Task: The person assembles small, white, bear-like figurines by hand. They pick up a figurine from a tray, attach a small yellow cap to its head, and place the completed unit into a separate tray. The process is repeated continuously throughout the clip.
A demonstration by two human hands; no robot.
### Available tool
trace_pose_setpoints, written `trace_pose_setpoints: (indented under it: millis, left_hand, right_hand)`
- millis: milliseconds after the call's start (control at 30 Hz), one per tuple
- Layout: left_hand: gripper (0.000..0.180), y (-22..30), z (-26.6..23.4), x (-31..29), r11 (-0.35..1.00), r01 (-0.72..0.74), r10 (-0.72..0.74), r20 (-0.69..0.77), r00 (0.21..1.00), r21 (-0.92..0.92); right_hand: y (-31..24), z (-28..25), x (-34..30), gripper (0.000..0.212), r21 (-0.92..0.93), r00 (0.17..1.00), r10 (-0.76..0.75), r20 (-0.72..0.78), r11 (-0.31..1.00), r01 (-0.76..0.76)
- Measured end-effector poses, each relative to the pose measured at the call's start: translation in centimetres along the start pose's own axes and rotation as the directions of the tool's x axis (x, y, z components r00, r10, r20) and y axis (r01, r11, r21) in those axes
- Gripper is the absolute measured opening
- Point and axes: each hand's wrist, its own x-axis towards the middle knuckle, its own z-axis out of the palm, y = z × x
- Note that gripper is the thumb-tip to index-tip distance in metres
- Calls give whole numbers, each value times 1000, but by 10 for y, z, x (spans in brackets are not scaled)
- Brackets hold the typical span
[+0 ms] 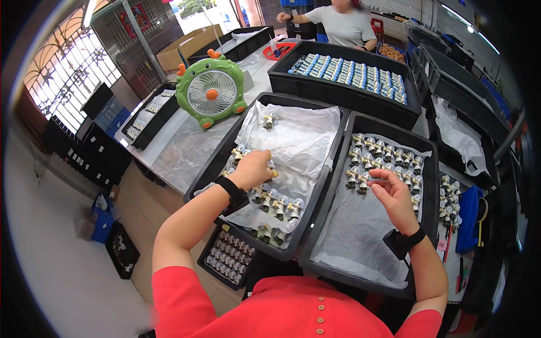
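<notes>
My left hand (253, 168) reaches over the left black tray (328, 179), its fingers closed around a small figurine (274, 173) that they mostly hide. White-and-dark figurines (280, 206) lie in rows on the tray's white paper liner (298, 135), and a single one (269, 120) lies near its far end. Over the right black tray (433, 191) is my right hand (396, 200), thumb and fingers apart with nothing visible between them. Several rows of similar figurines (385, 151) fill that tray's far part, just beyond my right fingers; bare paper (358, 236) shows in the near part.
A green frog-shaped fan (213, 93) stands left of the trays. Behind them sits a black tray of blue-and-white pieces (355, 76), with another person (344, 28) beyond. More figurines (449, 203) and a blue bin (469, 219) are at right. A lower tray (228, 256) holds more pieces.
</notes>
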Motion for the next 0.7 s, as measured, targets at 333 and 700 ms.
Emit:
trace_pose_setpoints:
  millis: [333,700]
  left_hand:
    - [34,4,12,13,997,-23,17,81,997,74]
    - [30,23,-24,6,966,-9,20,-39,999,259]
  right_hand:
    - [5,-20,9,19,-111,991,-79,-109,992,67]
    - [68,-23,19,49,-684,988,-147,-41,726,80]
